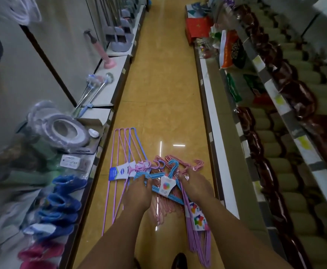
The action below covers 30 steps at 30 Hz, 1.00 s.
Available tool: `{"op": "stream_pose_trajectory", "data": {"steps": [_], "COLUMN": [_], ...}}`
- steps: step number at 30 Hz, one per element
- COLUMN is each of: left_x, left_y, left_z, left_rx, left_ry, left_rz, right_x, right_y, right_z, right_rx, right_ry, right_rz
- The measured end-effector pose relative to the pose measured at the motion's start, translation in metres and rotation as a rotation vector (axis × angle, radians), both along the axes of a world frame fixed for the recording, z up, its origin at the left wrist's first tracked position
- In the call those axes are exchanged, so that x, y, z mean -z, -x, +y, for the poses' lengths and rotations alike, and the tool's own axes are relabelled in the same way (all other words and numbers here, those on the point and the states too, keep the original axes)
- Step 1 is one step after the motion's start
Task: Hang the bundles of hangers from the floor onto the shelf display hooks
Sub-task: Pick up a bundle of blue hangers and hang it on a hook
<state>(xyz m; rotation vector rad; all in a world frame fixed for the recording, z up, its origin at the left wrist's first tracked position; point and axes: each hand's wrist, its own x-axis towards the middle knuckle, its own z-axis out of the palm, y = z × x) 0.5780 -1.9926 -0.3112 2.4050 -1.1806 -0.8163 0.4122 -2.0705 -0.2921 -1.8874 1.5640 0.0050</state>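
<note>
Blue plastic hanger bundle (161,186) on the glossy yellow floor (158,84): left hand (138,193) curls around it, right hand (194,184) pinches pink hangers (180,162); lift together, hooks aligned.

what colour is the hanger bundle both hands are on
Blue hanger bundle, with a white label; left hand, right hand. Head view.

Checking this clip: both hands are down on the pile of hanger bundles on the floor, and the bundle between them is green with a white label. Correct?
Not quite. The head view shows the left hand and right hand on the pile on the floor, but the hanger bundle between them is blue, not green. Its white label is there.
</note>
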Motion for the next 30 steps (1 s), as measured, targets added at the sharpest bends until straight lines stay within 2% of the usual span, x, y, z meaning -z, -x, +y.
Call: {"op": "stream_pose_trajectory", "data": {"steps": [4, 14, 21, 26, 30], "left_x": [0.076, 0.303, 0.447, 0.506, 0.527], "left_y": [-0.015, -0.066, -0.08, -0.079, -0.075], "left_z": [-0.032, -0.083, -0.118, -0.144, -0.159], "left_rx": [0.054, 0.133, 0.23, 0.266, 0.281], "left_ry": [-0.042, -0.094, -0.084, -0.115, -0.086], "left_rz": [-0.019, -0.067, -0.094, -0.123, -0.171], "right_x": [0.074, 0.312, 0.437, 0.496, 0.523], "right_y": [-0.015, -0.051, -0.067, -0.073, -0.077], "right_z": [-0.029, -0.085, -0.117, -0.135, -0.144], "right_rx": [0.014, 0.088, 0.121, 0.13, 0.183], "right_ry": [-0.013, -0.12, -0.167, -0.189, -0.21], "right_rz": [0.048, 0.088, 0.146, 0.139, 0.118]}}
